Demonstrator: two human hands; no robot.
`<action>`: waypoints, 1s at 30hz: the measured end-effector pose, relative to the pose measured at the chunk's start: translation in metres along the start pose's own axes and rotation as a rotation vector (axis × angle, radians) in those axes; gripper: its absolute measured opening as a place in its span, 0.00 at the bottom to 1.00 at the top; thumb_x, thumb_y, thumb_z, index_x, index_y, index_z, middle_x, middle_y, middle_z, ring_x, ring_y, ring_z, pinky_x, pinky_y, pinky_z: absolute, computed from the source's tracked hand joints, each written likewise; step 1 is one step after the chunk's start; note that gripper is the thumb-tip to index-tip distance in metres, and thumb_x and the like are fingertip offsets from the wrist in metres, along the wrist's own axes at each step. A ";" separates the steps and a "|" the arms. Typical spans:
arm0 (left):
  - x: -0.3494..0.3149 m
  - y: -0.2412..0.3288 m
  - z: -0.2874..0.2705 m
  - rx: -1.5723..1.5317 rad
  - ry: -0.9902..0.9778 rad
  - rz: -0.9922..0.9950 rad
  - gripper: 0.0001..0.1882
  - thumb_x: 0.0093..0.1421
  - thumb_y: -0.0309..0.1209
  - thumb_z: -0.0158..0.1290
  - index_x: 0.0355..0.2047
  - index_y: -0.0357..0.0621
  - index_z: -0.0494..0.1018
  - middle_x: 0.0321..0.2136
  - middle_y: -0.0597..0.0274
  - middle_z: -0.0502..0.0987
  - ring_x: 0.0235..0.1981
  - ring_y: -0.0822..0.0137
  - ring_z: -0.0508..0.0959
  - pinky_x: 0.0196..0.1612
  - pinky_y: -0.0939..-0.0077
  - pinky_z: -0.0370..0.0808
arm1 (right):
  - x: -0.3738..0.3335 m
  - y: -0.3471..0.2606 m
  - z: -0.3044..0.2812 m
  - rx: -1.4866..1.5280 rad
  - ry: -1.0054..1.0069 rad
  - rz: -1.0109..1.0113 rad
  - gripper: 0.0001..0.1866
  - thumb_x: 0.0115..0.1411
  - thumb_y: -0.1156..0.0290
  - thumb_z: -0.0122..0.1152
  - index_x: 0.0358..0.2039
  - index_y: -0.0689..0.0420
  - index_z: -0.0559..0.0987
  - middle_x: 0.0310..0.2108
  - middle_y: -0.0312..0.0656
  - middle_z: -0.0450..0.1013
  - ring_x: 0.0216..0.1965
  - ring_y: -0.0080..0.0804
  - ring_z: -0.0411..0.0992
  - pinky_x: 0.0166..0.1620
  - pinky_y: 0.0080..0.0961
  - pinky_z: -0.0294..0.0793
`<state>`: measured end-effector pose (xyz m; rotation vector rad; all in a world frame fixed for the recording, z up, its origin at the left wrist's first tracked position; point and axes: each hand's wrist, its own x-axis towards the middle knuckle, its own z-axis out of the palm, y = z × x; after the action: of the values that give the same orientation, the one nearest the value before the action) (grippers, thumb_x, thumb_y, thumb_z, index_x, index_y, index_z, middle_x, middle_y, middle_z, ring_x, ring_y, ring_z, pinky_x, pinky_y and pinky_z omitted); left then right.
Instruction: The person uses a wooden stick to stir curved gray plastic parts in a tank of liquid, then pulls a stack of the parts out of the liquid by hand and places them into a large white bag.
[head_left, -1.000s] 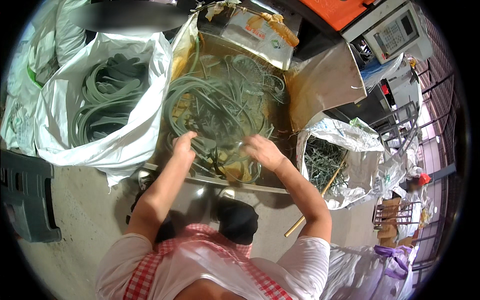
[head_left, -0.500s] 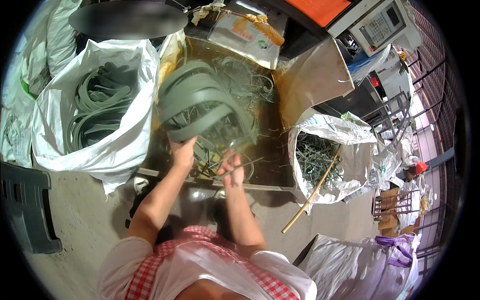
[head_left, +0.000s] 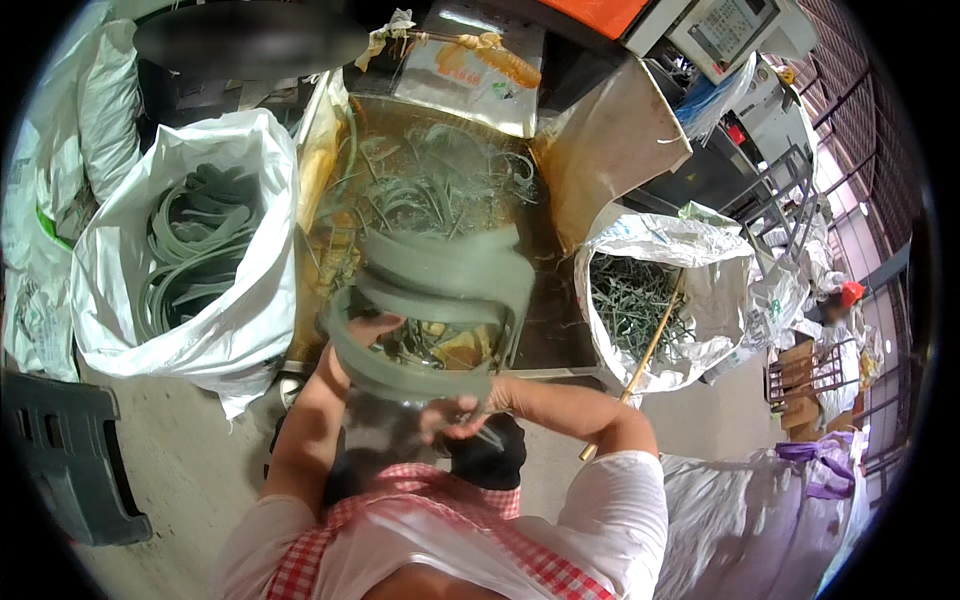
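Observation:
A loose coil of wide, flat grey-green strip (head_left: 440, 285) hangs in front of me over the near edge of a shallow, wet brown tray (head_left: 555, 330). My left hand (head_left: 375, 328) grips the coil at its left, partly hidden by a loop of the strip. Below the coil's near side, close to my apron, my right hand (head_left: 455, 415) has curled fingers, smeared by motion. Thin strip offcuts (head_left: 490, 436) stick out beside those fingers. More thin grey-green scraps (head_left: 420, 195) lie tangled in the tray.
A white woven sack (head_left: 105, 290) with coiled strips stands left. Another white sack (head_left: 735, 335), holding thin scraps and a wooden stick (head_left: 655, 345), stands right. A dark plastic stool (head_left: 75, 455) is at lower left. Behind the tray is a machine with a keypad panel (head_left: 725, 30).
The coil has come toward me from over the tray, uncovering the scraps there. My right hand has moved nearer my body, its elbow swinging out to the right.

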<state>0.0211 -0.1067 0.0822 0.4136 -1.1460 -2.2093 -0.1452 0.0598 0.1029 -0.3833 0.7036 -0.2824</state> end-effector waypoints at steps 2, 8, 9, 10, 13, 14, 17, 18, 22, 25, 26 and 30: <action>0.004 -0.005 -0.008 0.031 -0.017 0.047 0.16 0.51 0.24 0.54 0.42 0.35 0.72 0.40 0.58 0.75 0.41 0.66 0.73 0.47 0.69 0.69 | 0.006 0.006 -0.008 -0.177 0.050 0.225 0.21 0.56 0.57 0.57 0.45 0.56 0.71 0.39 0.40 0.73 0.25 0.21 0.71 0.24 0.12 0.71; 0.016 -0.032 -0.032 0.940 -0.139 0.705 0.17 0.47 0.21 0.55 0.41 0.41 0.73 0.38 0.61 0.74 0.38 0.66 0.74 0.44 0.70 0.71 | -0.008 0.015 0.010 -0.078 0.149 0.189 0.13 0.58 0.58 0.55 0.39 0.52 0.73 0.37 0.33 0.73 0.22 0.14 0.64 0.23 0.10 0.66; 0.020 -0.038 -0.036 1.185 -0.124 0.909 0.18 0.47 0.21 0.55 0.41 0.42 0.73 0.38 0.61 0.74 0.38 0.66 0.74 0.43 0.70 0.71 | -0.012 0.002 0.034 -0.160 0.147 0.194 0.18 0.61 0.55 0.50 0.39 0.58 0.75 0.23 0.34 0.69 0.18 0.16 0.64 0.17 0.11 0.63; 0.021 -0.042 -0.032 1.089 -0.103 0.807 0.18 0.46 0.20 0.56 0.40 0.43 0.73 0.38 0.62 0.74 0.37 0.66 0.74 0.43 0.70 0.72 | -0.017 -0.004 0.045 -0.181 0.117 0.143 0.19 0.61 0.55 0.50 0.38 0.60 0.75 0.19 0.34 0.67 0.16 0.16 0.63 0.16 0.12 0.61; 0.019 -0.027 0.013 -0.139 0.127 0.087 0.16 0.43 0.20 0.56 0.35 0.41 0.73 0.33 0.57 0.75 0.34 0.61 0.75 0.36 0.67 0.74 | -0.030 -0.010 0.052 -0.100 0.027 -0.087 0.20 0.60 0.55 0.50 0.36 0.61 0.75 0.17 0.35 0.66 0.14 0.17 0.61 0.14 0.14 0.58; 0.021 -0.028 0.021 -0.307 0.151 0.033 0.15 0.45 0.18 0.53 0.36 0.38 0.72 0.31 0.58 0.75 0.32 0.63 0.76 0.37 0.68 0.74 | -0.031 -0.008 0.048 0.040 -0.027 -0.198 0.20 0.60 0.54 0.50 0.37 0.60 0.75 0.20 0.36 0.68 0.16 0.18 0.62 0.15 0.15 0.59; 0.026 -0.034 0.036 -0.500 0.308 -0.004 0.11 0.50 0.18 0.49 0.36 0.38 0.71 0.27 0.59 0.75 0.29 0.64 0.76 0.37 0.70 0.74 | -0.024 -0.010 0.060 0.578 -0.163 -0.562 0.17 0.61 0.60 0.47 0.43 0.60 0.72 0.21 0.34 0.66 0.14 0.19 0.60 0.12 0.17 0.55; 0.024 -0.031 0.036 -0.453 0.308 -0.036 0.09 0.51 0.20 0.50 0.35 0.37 0.71 0.29 0.61 0.74 0.30 0.65 0.76 0.36 0.71 0.74 | -0.019 -0.021 0.075 0.640 -0.126 -0.727 0.16 0.62 0.63 0.46 0.45 0.60 0.71 0.19 0.34 0.63 0.13 0.18 0.57 0.11 0.16 0.52; 0.031 -0.037 0.037 -0.338 0.469 0.017 0.09 0.49 0.19 0.52 0.34 0.34 0.71 0.29 0.60 0.75 0.31 0.65 0.76 0.36 0.70 0.73 | -0.017 -0.016 0.065 0.880 -0.233 -1.053 0.22 0.64 0.56 0.44 0.49 0.62 0.67 0.16 0.31 0.59 0.13 0.15 0.55 0.13 0.13 0.54; 0.039 -0.043 0.024 -0.190 0.594 0.018 0.21 0.43 0.15 0.54 0.41 0.36 0.68 0.33 0.60 0.74 0.34 0.66 0.74 0.39 0.71 0.72 | -0.020 -0.015 0.047 0.207 0.377 -1.144 0.19 0.62 0.60 0.50 0.47 0.60 0.70 0.20 0.32 0.64 0.15 0.16 0.58 0.17 0.13 0.56; 0.041 -0.048 0.020 -0.193 0.608 0.050 0.24 0.43 0.14 0.53 0.44 0.38 0.66 0.35 0.60 0.73 0.35 0.65 0.74 0.39 0.71 0.71 | -0.026 -0.017 0.045 -0.087 0.675 -1.036 0.17 0.61 0.64 0.53 0.46 0.60 0.71 0.22 0.32 0.67 0.18 0.17 0.63 0.20 0.13 0.62; 0.040 -0.050 0.019 -0.186 0.649 0.128 0.32 0.43 0.13 0.52 0.50 0.44 0.59 0.40 0.60 0.69 0.38 0.64 0.72 0.41 0.70 0.71 | -0.026 -0.021 0.042 -0.332 0.843 -0.988 0.17 0.55 0.77 0.59 0.47 0.59 0.73 0.30 0.34 0.72 0.28 0.17 0.69 0.31 0.14 0.71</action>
<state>-0.0381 -0.0989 0.0527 0.8682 -0.5935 -1.8360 -0.1383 0.0612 0.1554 -0.9445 1.3588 -1.3233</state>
